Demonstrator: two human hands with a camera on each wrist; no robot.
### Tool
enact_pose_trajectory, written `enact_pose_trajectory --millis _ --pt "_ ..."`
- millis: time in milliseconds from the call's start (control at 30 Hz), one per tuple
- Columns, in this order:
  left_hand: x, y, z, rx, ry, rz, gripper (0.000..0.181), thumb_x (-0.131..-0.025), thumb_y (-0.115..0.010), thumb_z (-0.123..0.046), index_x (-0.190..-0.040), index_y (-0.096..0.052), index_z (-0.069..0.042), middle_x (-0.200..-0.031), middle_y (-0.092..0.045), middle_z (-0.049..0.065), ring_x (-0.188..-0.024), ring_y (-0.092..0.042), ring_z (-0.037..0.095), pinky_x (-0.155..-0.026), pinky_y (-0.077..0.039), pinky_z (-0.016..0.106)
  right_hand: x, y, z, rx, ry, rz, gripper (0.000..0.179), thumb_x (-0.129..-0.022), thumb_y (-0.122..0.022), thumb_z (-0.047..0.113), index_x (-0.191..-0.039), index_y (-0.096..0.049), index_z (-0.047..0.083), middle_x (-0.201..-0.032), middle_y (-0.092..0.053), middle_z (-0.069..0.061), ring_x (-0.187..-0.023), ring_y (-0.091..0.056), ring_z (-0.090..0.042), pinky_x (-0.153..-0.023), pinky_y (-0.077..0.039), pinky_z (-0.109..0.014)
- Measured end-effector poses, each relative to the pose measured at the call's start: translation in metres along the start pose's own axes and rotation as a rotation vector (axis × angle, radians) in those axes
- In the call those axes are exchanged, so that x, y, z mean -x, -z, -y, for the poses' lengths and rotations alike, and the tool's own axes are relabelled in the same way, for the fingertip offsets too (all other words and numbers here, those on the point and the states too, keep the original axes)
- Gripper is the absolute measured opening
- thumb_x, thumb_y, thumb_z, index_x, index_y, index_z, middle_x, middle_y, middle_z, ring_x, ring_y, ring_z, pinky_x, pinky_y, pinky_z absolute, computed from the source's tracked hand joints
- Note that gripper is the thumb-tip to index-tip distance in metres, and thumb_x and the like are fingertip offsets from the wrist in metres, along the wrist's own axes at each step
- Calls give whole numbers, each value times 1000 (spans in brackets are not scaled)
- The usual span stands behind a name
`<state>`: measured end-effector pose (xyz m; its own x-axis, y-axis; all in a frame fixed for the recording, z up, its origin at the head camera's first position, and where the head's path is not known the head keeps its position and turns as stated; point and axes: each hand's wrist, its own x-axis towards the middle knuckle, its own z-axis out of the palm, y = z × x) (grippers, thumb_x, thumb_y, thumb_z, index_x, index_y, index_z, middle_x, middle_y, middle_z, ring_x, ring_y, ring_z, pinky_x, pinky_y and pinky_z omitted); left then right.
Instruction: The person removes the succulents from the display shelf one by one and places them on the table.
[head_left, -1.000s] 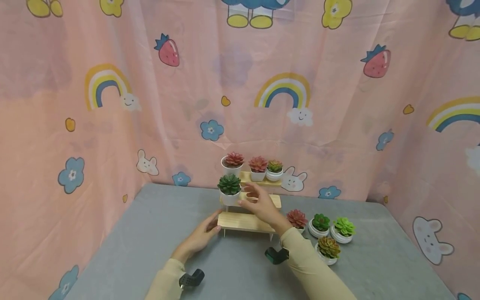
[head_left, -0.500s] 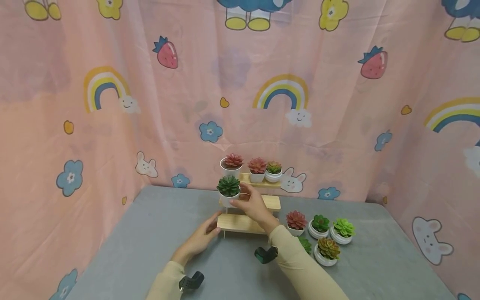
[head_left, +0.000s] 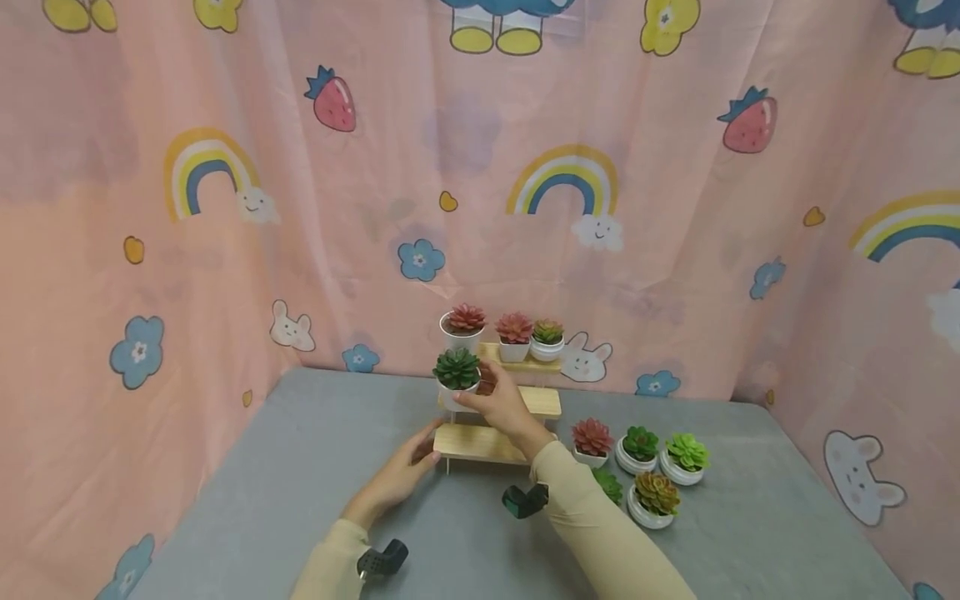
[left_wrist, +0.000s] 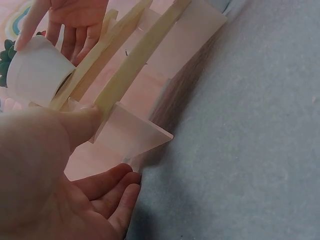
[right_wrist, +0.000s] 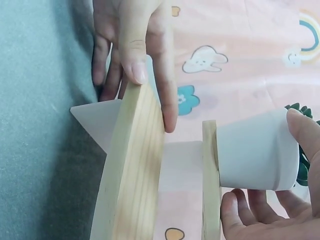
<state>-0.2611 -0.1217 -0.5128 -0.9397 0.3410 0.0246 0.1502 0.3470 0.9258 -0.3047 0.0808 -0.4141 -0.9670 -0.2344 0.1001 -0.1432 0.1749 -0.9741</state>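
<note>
A dark green succulent in a white pot stands upright at the left end of the middle tier of a wooden plant stand. My right hand holds that pot from its right side, thumb near the rim and fingers behind, as the right wrist view shows. My left hand grips the left end of the bottom tier; in the left wrist view its thumb presses the board end. The other left fingers hang beside the clear side leg, close to the tabletop.
On the top tier stand a large red succulent, a smaller red one and a green-red one. Several potted succulents, among them a bright green one, stand on the grey table to the right. A pink curtain hangs behind.
My right hand has moved left and closed in on the white pot, uncovering more of the stand's middle tier and a green succulent beside the sleeve. The left hand stays put.
</note>
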Motion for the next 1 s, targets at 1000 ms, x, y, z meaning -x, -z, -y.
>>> enact_pose_trajectory --millis 1000 --pt "-2 2 3 -32 -8 0 59 -107 -51 -30 -160 -31 -18 -153 -45 28 -141 -45 48 -112 -41 62 14 17 3 57 23 -3 66 -89 -78 15 -147 -48 5 -140 -59 -20 -125 -60 -35 -98 -56 -43"
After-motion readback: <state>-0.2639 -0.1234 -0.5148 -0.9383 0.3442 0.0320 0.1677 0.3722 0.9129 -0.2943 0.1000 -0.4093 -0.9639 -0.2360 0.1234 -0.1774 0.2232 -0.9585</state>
